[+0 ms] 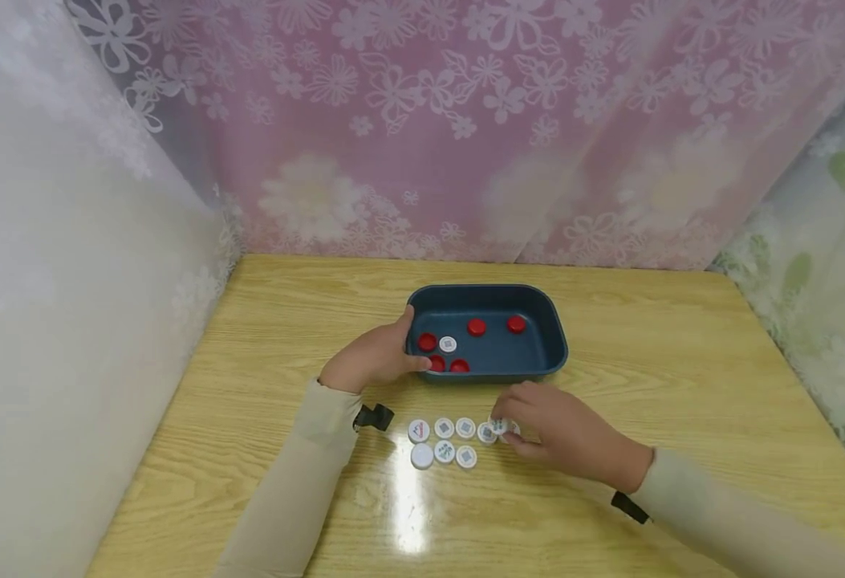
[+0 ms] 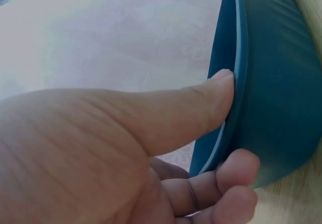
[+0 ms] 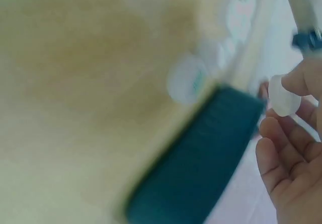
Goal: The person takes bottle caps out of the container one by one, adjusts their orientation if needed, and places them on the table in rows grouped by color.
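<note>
Wood-grain table [image 1: 682,345], yellowish, white glare [image 1: 409,514] on near part. Pink cloth [image 1: 429,160] behind, white flower print. Pale cloth [image 1: 68,281] along left side. Leafy cloth [image 1: 815,273], whitish with green, along right.

The left hand [image 1: 371,355] covers part of the dark blue plastic tub [image 1: 501,377]. One fingertip hides a bit of a round red plastic cap [image 1: 437,364] under it. The right hand [image 1: 566,437] hides part of the small round white plastic cap [image 1: 498,426] it pinches. Left of it, the marks on the round white caps [image 1: 466,457] are too tiny to read. In the right wrist view, things beside that hand are blurry (the caps are only white smudges). The pale cloth sleeve [image 1: 285,498] behind the left hand runs off the bottom edge.
</note>
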Demonstrator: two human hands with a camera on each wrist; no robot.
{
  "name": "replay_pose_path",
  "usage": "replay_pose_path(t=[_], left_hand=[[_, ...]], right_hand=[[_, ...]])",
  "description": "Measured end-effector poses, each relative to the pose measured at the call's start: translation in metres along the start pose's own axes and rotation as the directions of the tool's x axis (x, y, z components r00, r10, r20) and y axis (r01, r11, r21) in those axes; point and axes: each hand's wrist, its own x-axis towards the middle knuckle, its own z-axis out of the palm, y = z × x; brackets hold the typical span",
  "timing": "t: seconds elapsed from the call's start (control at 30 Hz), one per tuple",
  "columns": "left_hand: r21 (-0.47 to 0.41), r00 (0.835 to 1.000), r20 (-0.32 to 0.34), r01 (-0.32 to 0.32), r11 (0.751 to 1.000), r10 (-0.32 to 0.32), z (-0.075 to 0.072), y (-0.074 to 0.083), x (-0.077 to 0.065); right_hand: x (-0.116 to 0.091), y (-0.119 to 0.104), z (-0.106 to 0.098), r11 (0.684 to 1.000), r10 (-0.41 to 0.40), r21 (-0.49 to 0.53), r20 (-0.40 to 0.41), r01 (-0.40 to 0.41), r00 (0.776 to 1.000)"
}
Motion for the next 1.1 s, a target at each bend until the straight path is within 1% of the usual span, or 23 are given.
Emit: replay_pose_path(t=[0.03,0.1,0.17,0.23,0.4,0.53,0.67,0.77,0.9,1.0,1.1], left_hand=[[-0.002,1.0,-0.002,-0.003,1.0,0.003,0.0,0.0,0.0],[-0.009,1.0,-0.004,-0.009,1.0,0.009,0.0,-0.001,0.001],[-0.011,1.0,-0.004,-0.011,1.0,0.011,0.0,-0.002,0.001],[-0.017,1.0,-0.002,-0.009,1.0,0.009,0.0,-0.002,0.001],[-0.026,1.0,0.001,-0.01,1.0,0.01,0.0,-0.002,0.001],[-0.025,1.0,0.006,-0.009,1.0,0.009,0.0,-0.001,0.001],[-0.02,1.0,0.002,-0.006,1.0,0.007,-0.001,0.0,0.001],[-0.021,1.0,-0.001,-0.013,1.0,0.013,-0.001,0.0,0.002],[-0.024,1.0,0.003,-0.016,1.0,0.016,0.0,0.0,0.003],[-0.026,1.0,0.015,-0.01,1.0,0.01,0.0,0.0,0.002],[-0.02,0.999,0.037,-0.007,1.0,0.008,0.0,0.0,0.001]], right_hand=[[-0.005,-0.003,0.004,0.999,-0.043,-0.021,-0.002,0.043,0.999],[-0.014,-0.009,0.012,0.994,-0.102,-0.043,-0.005,0.102,0.995],[-0.019,-0.012,0.019,0.99,-0.129,-0.053,0.006,0.129,0.992],[-0.023,-0.014,0.025,0.988,-0.136,-0.07,0.031,0.138,0.99],[-0.028,-0.016,0.033,0.988,-0.115,-0.092,0.09,0.124,0.989],[-0.03,-0.015,0.035,0.991,-0.104,-0.078,0.099,0.112,0.99],[-0.026,-0.013,0.035,0.993,-0.09,-0.064,0.089,0.096,0.992],[-0.022,-0.011,0.036,0.995,-0.072,-0.067,0.106,0.08,0.992],[-0.019,-0.011,0.038,0.993,-0.073,-0.079,0.13,0.083,0.989],[-0.018,-0.011,0.039,0.994,-0.069,-0.071,0.136,0.079,0.988],[-0.018,-0.011,0.038,0.998,-0.039,-0.033,0.156,0.045,0.987]])
